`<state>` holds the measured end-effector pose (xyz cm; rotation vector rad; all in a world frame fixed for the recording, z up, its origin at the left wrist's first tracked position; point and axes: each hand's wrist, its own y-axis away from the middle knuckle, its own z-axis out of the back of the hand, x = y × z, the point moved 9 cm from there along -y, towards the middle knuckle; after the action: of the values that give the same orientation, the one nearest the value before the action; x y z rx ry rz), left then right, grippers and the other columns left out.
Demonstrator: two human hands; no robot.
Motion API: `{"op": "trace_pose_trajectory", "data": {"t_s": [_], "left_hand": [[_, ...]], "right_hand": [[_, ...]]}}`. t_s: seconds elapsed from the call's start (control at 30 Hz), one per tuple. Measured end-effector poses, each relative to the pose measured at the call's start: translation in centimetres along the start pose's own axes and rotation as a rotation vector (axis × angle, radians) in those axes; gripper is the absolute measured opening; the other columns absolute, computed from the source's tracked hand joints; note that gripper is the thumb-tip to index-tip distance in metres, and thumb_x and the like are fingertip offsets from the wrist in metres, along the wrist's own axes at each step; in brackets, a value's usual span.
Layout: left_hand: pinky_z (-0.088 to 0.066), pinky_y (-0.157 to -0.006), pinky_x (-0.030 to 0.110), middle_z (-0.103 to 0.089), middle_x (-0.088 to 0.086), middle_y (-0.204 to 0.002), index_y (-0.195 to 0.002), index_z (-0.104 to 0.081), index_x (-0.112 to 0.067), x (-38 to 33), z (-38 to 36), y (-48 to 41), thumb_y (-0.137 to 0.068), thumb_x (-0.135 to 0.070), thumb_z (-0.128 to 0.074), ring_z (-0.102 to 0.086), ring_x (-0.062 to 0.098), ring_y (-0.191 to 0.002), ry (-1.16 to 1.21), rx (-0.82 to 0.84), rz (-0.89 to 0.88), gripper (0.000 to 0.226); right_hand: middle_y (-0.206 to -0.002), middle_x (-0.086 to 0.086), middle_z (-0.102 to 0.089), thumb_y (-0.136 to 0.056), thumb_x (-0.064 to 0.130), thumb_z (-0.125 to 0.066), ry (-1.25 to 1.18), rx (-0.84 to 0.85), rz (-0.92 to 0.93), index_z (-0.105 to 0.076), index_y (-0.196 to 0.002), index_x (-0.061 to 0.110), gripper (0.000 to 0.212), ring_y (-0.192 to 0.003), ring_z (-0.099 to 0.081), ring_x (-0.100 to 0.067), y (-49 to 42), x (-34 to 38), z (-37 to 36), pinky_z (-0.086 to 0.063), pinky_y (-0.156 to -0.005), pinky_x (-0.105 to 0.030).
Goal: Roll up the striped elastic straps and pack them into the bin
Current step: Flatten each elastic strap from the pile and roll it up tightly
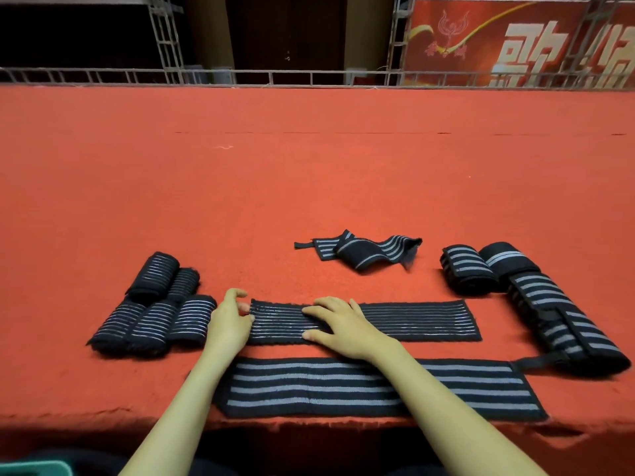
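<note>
A thin-striped black strap [412,321] lies flat across the red surface. My left hand [228,321] pinches its left end with curled fingers. My right hand [340,324] presses flat on the strap's middle, fingers straight. Nearer me, a wide-striped strap [309,386] lies flat under my forearms. Several rolled thin-striped straps [154,314] sit at the left. Rolled wide-striped straps [470,269] sit at the right, beside a long folded one [563,324]. A crumpled strap [364,250] lies farther back. A green bin corner [34,468] shows at the bottom left.
The red felt-covered table [309,173] stretches far back, its front edge [103,415] close to me. A metal rail [309,77] and a red banner [515,42] stand behind it.
</note>
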<state>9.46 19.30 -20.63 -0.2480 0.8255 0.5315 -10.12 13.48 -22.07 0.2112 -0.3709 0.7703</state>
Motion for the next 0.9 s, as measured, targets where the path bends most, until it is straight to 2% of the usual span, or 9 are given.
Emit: {"op": "trace_pose_trajectory", "data": {"t_s": [0.13, 0.23, 0.33, 0.53, 0.7, 0.9], "left_hand": [[-0.046, -0.086, 0.038, -0.059, 0.004, -0.104, -0.12, -0.05, -0.011, -0.2, -0.4, -0.2, -0.085, -0.004, -0.062, -0.056, 0.023, -0.097, -0.114, 0.0, -0.016, 0.037], [-0.044, -0.091, 0.039, -0.057, 0.012, -0.116, -0.121, -0.05, -0.008, -0.4, -0.5, 0.4, -0.087, -0.014, -0.064, -0.055, 0.028, -0.107, -0.265, -0.03, -0.034, 0.038], [-0.042, -0.09, 0.039, -0.058, 0.014, -0.115, -0.119, -0.049, -0.005, -0.3, -0.6, 1.1, -0.088, -0.023, -0.063, -0.054, 0.032, -0.108, -0.367, -0.027, -0.037, 0.038], [-0.042, -0.087, 0.04, -0.058, 0.013, -0.114, -0.118, -0.047, -0.008, -0.5, -0.4, 2.7, -0.09, -0.026, -0.057, -0.052, 0.032, -0.109, -0.402, -0.084, -0.052, 0.035], [-0.04, -0.082, 0.039, -0.058, 0.01, -0.106, -0.107, -0.048, -0.008, -1.4, -0.5, 3.1, -0.087, -0.014, -0.056, -0.056, 0.031, -0.097, -0.273, -0.123, -0.061, 0.022], [-0.039, -0.085, 0.035, -0.055, 0.009, -0.106, -0.108, -0.059, -0.006, -2.9, -1.5, 3.9, -0.089, -0.01, -0.056, -0.053, 0.027, -0.101, -0.311, -0.176, -0.185, 0.02]], "right_hand": [[-0.157, 0.006, -0.022, -0.096, 0.054, -0.041, 0.007, -0.008, -0.004, -0.033, -0.146, 0.035, 0.054, -0.146, -0.007, -0.013, 0.1, -0.3, -0.4, 0.007, -0.118, -0.047], [-0.159, 0.009, -0.018, -0.097, 0.056, -0.036, 0.04, -0.022, -0.008, -0.03, -0.147, 0.037, 0.054, -0.147, -0.005, -0.012, 0.3, -0.6, -0.7, 0.008, -0.118, -0.045], [-0.159, 0.01, -0.017, -0.096, 0.056, -0.035, 0.041, -0.018, -0.012, -0.029, -0.147, 0.039, 0.054, -0.147, -0.004, -0.011, 0.3, -0.8, -0.9, 0.009, -0.118, -0.044], [-0.158, 0.011, -0.017, -0.096, 0.058, -0.034, 0.047, -0.032, -0.007, -0.028, -0.147, 0.04, 0.054, -0.147, -0.004, -0.01, 0.3, -0.9, -1.1, 0.009, -0.118, -0.043], [-0.157, 0.012, -0.02, -0.096, 0.058, -0.034, 0.049, -0.06, -0.006, -0.03, -0.146, 0.04, 0.053, -0.146, -0.006, -0.009, 0.3, -1.0, -1.2, 0.008, -0.119, -0.043], [-0.156, 0.012, -0.023, -0.096, 0.059, -0.034, 0.044, -0.086, 0.0, -0.031, -0.145, 0.039, 0.053, -0.146, -0.008, -0.009, 0.1, -1.0, -1.1, 0.006, -0.119, -0.042]]}}
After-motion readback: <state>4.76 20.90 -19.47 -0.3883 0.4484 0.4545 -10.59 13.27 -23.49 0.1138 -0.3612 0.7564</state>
